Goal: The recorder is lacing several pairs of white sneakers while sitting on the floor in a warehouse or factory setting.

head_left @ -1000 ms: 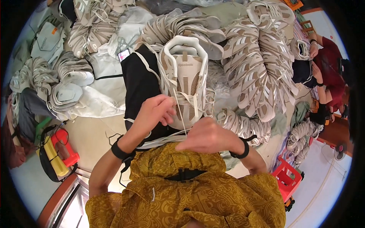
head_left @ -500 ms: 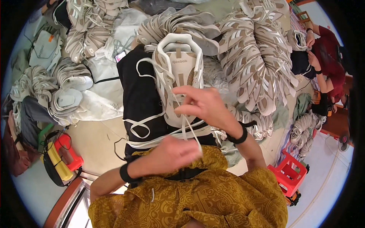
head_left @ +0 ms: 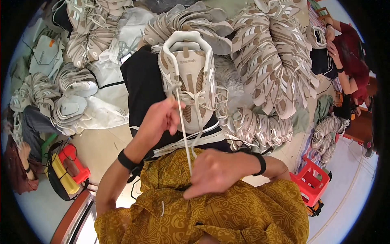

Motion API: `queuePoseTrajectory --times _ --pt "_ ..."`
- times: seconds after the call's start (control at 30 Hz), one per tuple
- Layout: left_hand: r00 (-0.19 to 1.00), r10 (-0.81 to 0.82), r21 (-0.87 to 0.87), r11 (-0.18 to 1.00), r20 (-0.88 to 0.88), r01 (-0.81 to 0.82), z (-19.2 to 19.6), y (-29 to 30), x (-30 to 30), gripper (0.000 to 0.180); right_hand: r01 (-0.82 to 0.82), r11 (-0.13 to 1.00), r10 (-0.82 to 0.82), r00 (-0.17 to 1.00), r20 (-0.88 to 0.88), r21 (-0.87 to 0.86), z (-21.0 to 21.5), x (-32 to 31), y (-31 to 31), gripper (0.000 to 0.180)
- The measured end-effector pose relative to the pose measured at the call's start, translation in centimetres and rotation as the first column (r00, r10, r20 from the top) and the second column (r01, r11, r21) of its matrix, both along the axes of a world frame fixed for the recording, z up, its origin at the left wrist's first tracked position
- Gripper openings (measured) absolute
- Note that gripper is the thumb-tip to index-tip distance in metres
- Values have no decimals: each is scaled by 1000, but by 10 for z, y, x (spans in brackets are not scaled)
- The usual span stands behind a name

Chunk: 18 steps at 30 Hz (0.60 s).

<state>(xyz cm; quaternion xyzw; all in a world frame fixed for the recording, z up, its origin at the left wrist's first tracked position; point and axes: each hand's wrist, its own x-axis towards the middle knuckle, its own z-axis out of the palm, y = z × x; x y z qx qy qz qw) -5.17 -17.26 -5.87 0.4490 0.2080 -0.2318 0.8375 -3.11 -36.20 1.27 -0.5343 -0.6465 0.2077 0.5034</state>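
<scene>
A beige and white sneaker (head_left: 191, 87) rests on a black cloth (head_left: 142, 83) over my lap, its heel end away from me. A pale shoelace (head_left: 185, 134) runs taut from an eyelet on the shoe's left side down toward me. My right hand (head_left: 217, 171) is closed on the low end of this lace, close to my shirt. Beside the sneaker's left front, my left hand (head_left: 160, 118) has curled fingers next to the taut lace. Whether it grips anything is hidden. A second lace strand hangs from the toe side.
Rows of stacked shoe uppers (head_left: 272, 57) lie beyond and to the right, with more stacks (head_left: 73, 91) at left. A red stool (head_left: 310, 181) stands at the right. Another person (head_left: 351, 61) handles a shoe at far right; another person's hand (head_left: 25, 152) shows at far left.
My right hand has come down from the shoe, drawing the lace toward me. My left hand has moved up to the shoe's left side. A person's hand has appeared at far left.
</scene>
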Motion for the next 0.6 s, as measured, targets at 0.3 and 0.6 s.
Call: queuePoseTrajectory --times 0.3,0.6 --pt "993 -78 108 992 85 69 33 -9 -12 30 295 944 -315 940 -134 -147 -21 38 -17 14" --pt "998 51 -157 986 -30 -55 12 -10 15 48 -180 981 174 982 -76 -76 -3 2 -6 12"
